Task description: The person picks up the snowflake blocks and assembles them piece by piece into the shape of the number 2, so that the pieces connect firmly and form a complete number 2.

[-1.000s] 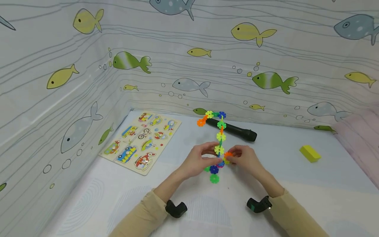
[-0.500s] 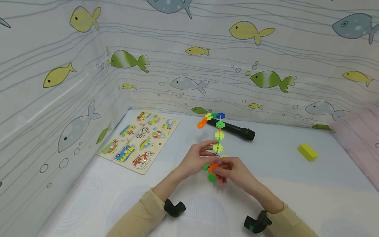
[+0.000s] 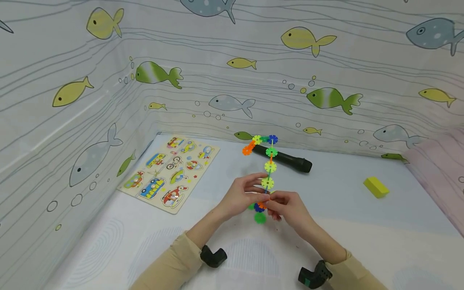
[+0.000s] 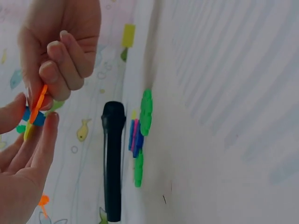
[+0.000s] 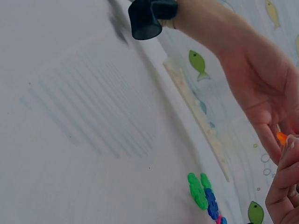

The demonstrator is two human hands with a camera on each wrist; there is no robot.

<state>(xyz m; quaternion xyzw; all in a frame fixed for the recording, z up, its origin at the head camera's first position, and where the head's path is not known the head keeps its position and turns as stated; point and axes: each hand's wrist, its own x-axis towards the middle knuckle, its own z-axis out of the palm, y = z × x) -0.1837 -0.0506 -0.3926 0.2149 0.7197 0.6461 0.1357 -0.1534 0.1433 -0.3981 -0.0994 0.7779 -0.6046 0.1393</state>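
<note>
My left hand (image 3: 239, 197) pinches a chain of interlocking plastic flower discs (image 3: 270, 166) near its lower end. The chain rises above that hand and bends left at the top, ending in orange. Close against the left fingertips, my right hand (image 3: 291, 209) pinches an orange disc (image 4: 39, 105) between thumb and finger. In the left wrist view this disc stands edge-on at a blue disc (image 4: 39, 119) by the left fingertips. Below the hands, loose discs lie on the table, among them a green disc (image 3: 260, 218) and a blue disc (image 5: 211, 203).
A wooden vehicle puzzle board (image 3: 185, 165) lies at the left. Behind the chain is a black microphone (image 3: 290, 159), and a yellow block (image 3: 376, 187) sits at the right. Fish-printed curtains (image 3: 268, 80) close off the back and left of the table.
My right hand has moved left and down with the orange disc, from beside the chain to its lower end. The disc has turned from facing the head camera. The left hand stays put.
</note>
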